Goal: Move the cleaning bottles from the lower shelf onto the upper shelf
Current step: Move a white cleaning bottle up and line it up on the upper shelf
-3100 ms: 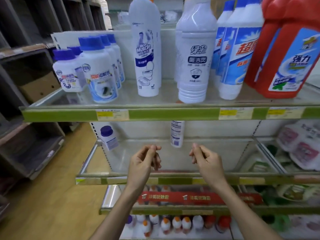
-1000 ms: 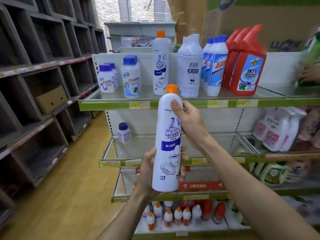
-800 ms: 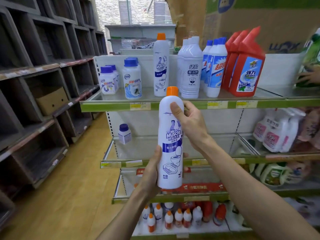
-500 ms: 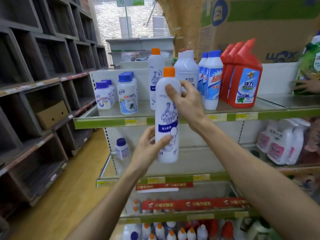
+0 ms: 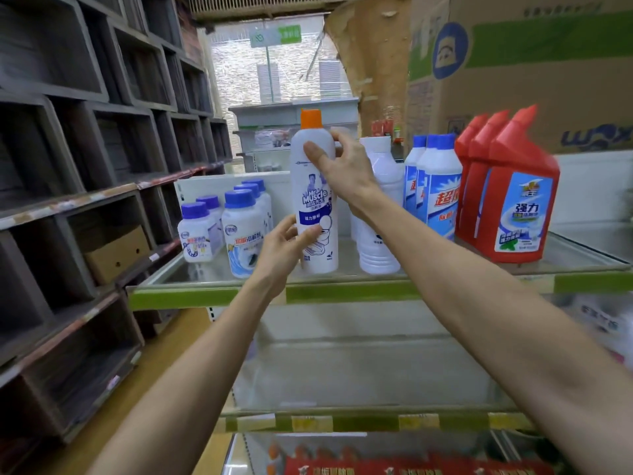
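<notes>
Change: the white bottle (image 5: 315, 197) has gone up from in front of the lower shelf to the upper shelf; a moment ago it hung in mid-air between both hands, and now its base sits at, or a hair above, the glass near the front edge.
Upper shelf (image 5: 342, 291): green-fronted and well stocked, with red bottles (image 5: 507, 186) at the right, blue-capped tall bottles (image 5: 435, 186) next to them, a plain white bottle (image 5: 378, 214) just right of the new one, and squat blue-capped jars (image 5: 239, 231) to the left.
Lower shelf (image 5: 359, 421): the glass in view looks bare; its left end, where a small jar stood earlier, is hidden behind the left forearm, so I cannot tell whether anything is left there.
White bottle: upright, orange cap on top, label facing out, standing in the gap between the jars and the plain white bottle.
Right hand (image 5: 346, 169): wrapped around the bottle's shoulder, thumb across the front, fingers behind.
Left hand (image 5: 284, 245): fingers spread loosely on the lower label, steadying more than gripping.
Meaning for the task: this bottle appears placed or nearly so; the likely next step is to let go and check the hidden end of the lower shelf.
Risk: tall and narrow near the edge, it could tip if released crooked.
</notes>
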